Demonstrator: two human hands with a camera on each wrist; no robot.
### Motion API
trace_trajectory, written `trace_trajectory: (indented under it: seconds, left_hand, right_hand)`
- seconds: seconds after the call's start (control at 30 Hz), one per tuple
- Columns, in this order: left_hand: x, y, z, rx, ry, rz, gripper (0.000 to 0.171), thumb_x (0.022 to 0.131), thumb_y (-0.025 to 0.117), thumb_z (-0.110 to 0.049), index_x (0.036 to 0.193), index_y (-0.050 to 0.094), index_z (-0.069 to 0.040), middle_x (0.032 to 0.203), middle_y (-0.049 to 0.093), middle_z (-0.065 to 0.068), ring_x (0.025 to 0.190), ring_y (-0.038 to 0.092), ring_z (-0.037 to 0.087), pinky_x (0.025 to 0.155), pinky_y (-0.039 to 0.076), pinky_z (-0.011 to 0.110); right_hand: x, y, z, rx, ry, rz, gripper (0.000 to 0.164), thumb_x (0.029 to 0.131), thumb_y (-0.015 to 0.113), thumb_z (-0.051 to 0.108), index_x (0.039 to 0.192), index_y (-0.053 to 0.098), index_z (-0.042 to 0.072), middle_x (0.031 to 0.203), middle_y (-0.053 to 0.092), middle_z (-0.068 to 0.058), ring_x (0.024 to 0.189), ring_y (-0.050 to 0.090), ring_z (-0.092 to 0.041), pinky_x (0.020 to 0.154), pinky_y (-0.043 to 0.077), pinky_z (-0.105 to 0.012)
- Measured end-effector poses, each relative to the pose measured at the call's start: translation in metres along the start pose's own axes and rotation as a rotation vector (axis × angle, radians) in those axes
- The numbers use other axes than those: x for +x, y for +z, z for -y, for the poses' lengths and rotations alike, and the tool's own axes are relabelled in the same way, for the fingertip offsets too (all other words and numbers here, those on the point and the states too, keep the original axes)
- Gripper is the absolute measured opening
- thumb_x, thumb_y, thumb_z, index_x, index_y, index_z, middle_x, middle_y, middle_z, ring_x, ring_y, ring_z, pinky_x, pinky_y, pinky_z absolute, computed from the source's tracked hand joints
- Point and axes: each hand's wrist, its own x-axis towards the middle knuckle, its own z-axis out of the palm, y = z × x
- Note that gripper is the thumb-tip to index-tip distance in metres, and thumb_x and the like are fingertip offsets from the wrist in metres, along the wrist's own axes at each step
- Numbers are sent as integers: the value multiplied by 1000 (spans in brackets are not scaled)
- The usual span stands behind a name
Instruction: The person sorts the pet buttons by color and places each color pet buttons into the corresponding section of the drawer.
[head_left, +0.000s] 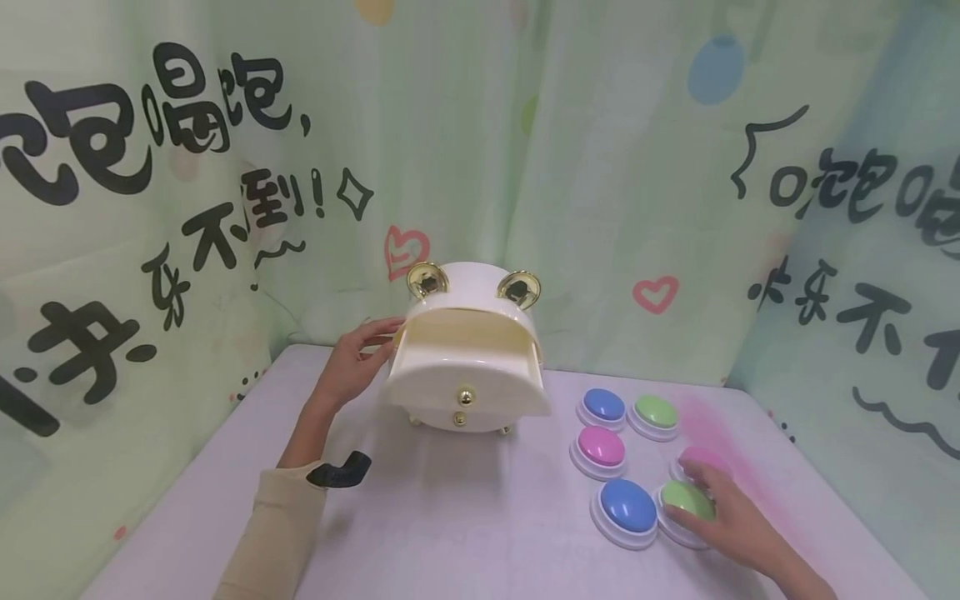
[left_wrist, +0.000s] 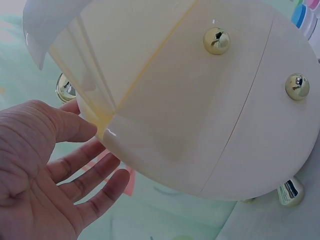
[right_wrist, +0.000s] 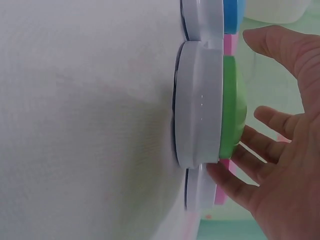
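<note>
A cream frog-shaped drawer box (head_left: 465, 333) stands at the middle of the table, with gold-rimmed eyes and its upper drawer (head_left: 472, 387) pulled out. My left hand (head_left: 363, 358) is at the box's left side, fingers loosely extended. In the left wrist view the thumb (left_wrist: 75, 127) lies by the yellowish edge beside the drawer; part of the index finger is hidden behind the box. On the right, my right hand (head_left: 723, 512) hovers over a green push button (head_left: 687, 498) with fingers spread. In the right wrist view its fingers (right_wrist: 265, 145) are close beside the green dome; contact is unclear.
More round buttons with white bases sit nearby: a near blue one (head_left: 628, 505), a pink one (head_left: 602, 447), a far blue one (head_left: 603, 404) and a far green one (head_left: 656, 411). Another pink button (head_left: 705, 458) is partly behind the right hand. Curtains (head_left: 600, 167) surround the table.
</note>
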Motion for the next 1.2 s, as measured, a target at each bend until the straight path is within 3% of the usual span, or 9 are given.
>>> trace_trajectory:
  seconds: [0.23,0.57,0.93,1.2]
  left_hand:
    - [1,-1,0,24,10,-5,41,103,62,-11,143,58,-5,143,59,19,125,61,39,96,54,56]
    - [1,-2,-2,19,6,-7,40,103,61,-9,143,59,-5,142,59,19,125,61,39,96,54,56]
    - [-1,1,-4,-9,4,-21,39,103,60,-8,142,59,-3,141,60,20,123,62,39,98,53,56]
    - [0,2,-1,-5,6,-27,38,104,58,-6,141,60,-4,141,60,19,123,62,38,97,54,55]
  right_hand:
    - [1,1,-2,-23,1,15,83,84,84,38,140,48,-12,135,58,-32,127,52,-51,104,38,-62]
    - [3,1,-1,-3,46,72,86,79,87,41,139,51,-10,143,48,-37,133,42,-57,106,35,-69]
    - [1,5,-2,4,56,45,82,78,88,40,137,55,-8,140,52,-35,131,45,-56,105,37,-68]
    - [0,5,-5,24,104,14,92,79,86,47,143,49,-7,141,53,-33,126,52,-52,101,44,-65]
